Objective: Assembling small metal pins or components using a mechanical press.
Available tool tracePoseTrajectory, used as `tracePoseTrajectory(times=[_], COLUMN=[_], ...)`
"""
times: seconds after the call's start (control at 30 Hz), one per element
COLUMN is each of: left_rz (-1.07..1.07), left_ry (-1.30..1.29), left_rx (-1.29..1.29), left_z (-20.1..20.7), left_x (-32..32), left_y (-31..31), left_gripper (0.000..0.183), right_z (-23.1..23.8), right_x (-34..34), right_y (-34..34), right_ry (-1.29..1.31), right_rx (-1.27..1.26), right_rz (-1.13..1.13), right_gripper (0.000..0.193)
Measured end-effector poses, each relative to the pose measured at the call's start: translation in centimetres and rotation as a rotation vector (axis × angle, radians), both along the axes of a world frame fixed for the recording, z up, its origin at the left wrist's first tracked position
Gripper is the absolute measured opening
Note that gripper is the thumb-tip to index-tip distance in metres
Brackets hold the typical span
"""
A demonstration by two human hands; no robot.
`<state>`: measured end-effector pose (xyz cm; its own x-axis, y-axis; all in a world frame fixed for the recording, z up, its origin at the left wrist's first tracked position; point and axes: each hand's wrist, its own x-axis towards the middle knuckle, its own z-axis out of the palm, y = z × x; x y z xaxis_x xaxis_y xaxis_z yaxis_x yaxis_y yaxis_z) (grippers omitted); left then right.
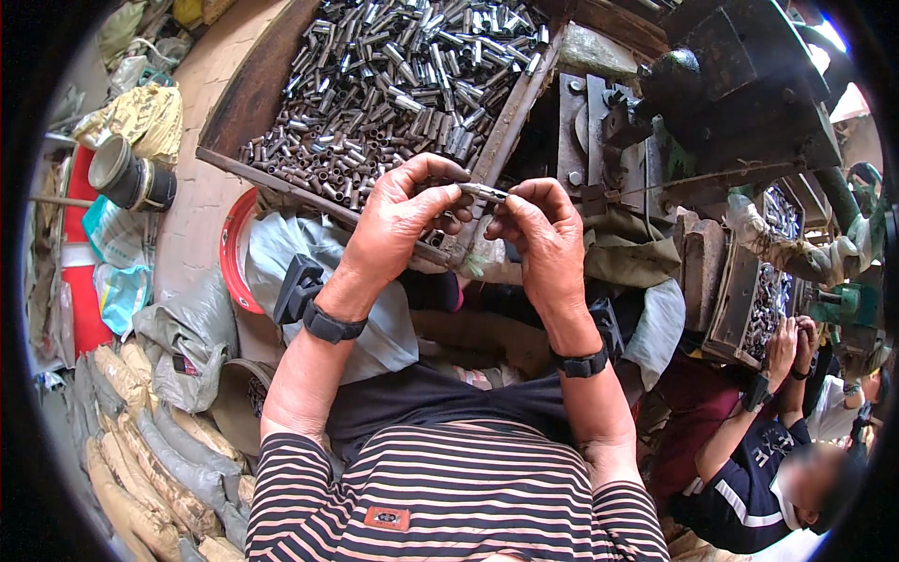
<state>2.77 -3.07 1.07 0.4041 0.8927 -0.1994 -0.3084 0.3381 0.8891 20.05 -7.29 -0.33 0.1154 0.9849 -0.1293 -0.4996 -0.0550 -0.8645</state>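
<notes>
Between my two hands, just off the near right corner of a wooden tray, a small metal tube is held level. My left hand pinches its left end between thumb and forefinger, the other fingers curled. The right end sits in the pinched fingertips of my right hand. A heap of short shiny metal tubes fills the tray beyond my hands; the nearer ones look duller and browner. Whether my curled left fingers hold further tubes is hidden.
A dark machine with bolted metal plates stands right of the tray. A co-worker sits at the far right, hands at another tray of metal parts. Stacked sacks and a grey bag lie at left, near a red-rimmed basin.
</notes>
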Motion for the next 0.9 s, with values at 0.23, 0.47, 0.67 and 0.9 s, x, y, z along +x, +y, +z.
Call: tracePoseTrajectory(times=[0.23,0.47,0.67,0.9], left_rz=[0.000,-0.087,-0.143,-0.095], left_ry=[0.282,0.411,0.300,0.398], left_rx=[0.285,0.292,0.218,0.310], left_z=[0.9,1.4,1.1,1.4], left_x=[0.0,-0.3,-0.8,0.3], left_y=[-0.4,-0.3,-0.4,-1.2], left_gripper=[0.015,0.015,0.015,0.015], right_z=[0.0,-0.2,-0.2,-0.4], right_x=[0.4,1.1,1.4,1.4], right_y=[-0.5,-0.9,-1.0,-1.2], right_ry=[0.067,-0.019,0.010,0.021], right_rx=[-0.047,-0.030,-0.053,-0.043], right_rz=[0.046,0.102,0.143,0.129], right_gripper=[0.008,0.009,0.010,0.009])
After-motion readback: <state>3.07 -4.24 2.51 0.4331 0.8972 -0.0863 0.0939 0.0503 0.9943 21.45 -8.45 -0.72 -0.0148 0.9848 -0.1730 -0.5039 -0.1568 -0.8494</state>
